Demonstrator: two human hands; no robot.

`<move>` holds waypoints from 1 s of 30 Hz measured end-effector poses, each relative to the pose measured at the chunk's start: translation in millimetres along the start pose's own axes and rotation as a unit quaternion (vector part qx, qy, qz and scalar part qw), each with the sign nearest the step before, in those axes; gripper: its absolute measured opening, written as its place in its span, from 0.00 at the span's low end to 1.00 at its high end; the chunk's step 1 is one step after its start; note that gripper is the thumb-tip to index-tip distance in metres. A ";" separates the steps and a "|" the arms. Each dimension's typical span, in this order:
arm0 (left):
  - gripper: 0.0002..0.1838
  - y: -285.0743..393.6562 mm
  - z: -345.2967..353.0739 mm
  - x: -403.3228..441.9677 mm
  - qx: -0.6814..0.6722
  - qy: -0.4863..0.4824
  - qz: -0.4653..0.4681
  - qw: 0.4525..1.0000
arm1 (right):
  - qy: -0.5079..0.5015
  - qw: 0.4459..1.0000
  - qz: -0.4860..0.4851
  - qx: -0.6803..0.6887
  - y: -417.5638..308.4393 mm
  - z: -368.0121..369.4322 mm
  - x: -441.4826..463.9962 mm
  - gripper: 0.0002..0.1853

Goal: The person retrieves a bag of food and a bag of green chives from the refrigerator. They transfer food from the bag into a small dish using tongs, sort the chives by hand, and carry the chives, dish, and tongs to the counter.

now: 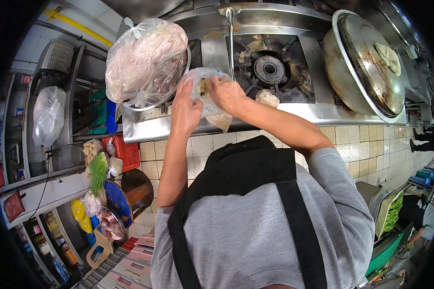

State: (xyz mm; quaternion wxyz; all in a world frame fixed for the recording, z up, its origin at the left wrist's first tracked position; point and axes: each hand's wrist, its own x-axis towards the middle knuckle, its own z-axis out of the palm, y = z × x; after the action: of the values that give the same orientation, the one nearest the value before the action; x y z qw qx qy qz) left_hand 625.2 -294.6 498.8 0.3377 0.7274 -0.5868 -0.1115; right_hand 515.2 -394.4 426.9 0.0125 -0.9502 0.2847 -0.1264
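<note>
A clear plastic bag [208, 107] with pale yellowish pieces [201, 88] inside hangs over the front edge of the stove. My left hand [186, 110] grips the bag's left side, thumb toward me. At the bag's mouth is my right hand [228, 95], its fingers curled and closed on the plastic; the fingertips are partly hidden. To the left, a large tied plastic bag of pale and dark meat [147, 58] rests in a round metal bowl [139, 108]. A small whitish bundle [267, 98] lies by the burner, right of my right hand.
A gas burner [269, 70] is beyond my hands, with a long metal handle [231, 43] beside it. On the right stands a big lidded pot [335, 72]. A red crate [125, 153], green onions [98, 176] and a bowl of meat [112, 224] are lower left. Another person [427, 216] works far right.
</note>
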 end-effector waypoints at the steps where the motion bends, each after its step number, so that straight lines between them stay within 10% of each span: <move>1: 0.29 -1.0 0.6 0.3 0.010 0.002 0.013 1.000 | -0.017 1.000 0.025 0.007 3.5 5.9 5.0 0.18; 30: 0.31 -2.1 4.1 -2.0 0.003 -0.008 0.002 1.000 | -0.143 0.981 0.029 0.124 70.1 -111.2 -46.2 0.15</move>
State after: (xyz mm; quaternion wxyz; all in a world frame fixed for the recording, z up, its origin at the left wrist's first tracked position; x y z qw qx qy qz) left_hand 624.0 -294.1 494.0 0.3307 0.7264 -0.5913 -0.1152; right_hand 412.7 -422.6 517.1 0.1748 -0.9409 0.2892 -0.0227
